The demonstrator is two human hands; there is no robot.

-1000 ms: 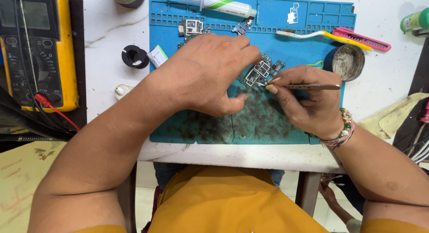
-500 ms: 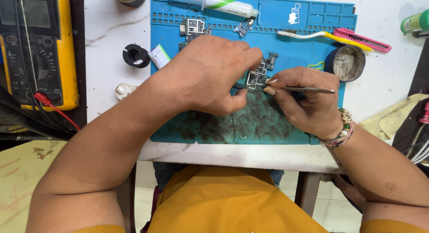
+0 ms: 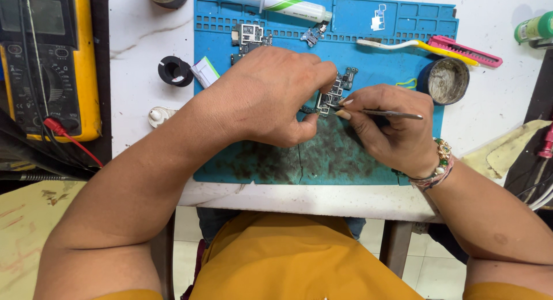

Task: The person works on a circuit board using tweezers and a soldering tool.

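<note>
Not much shifted in the last second, both hands just slid slightly up the blue mat (image 3: 391, 162) with the small circuit board (image 3: 334, 97). Left hand (image 3: 271, 95) is closed, pinching the board against the mat. Right hand (image 3: 394, 124) grips metal tweezers (image 3: 386, 113), tip touching the board between both hands. Toothbrush (image 3: 415, 45) and a round tin (image 3: 445, 80) sit just beyond the right hand; yellow multimeter (image 3: 49, 64) is well left.

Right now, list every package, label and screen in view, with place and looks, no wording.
Multimeter screen: far left, top of the yellow-and-black meter, grey rectangle.
Syringe label: top of the blue mat, white tube with a green stripe.
Round tin: right edge of the mat, open, dark blue wall, grey inside.
Green bottle: far right, lying down, partly cut off.
</note>
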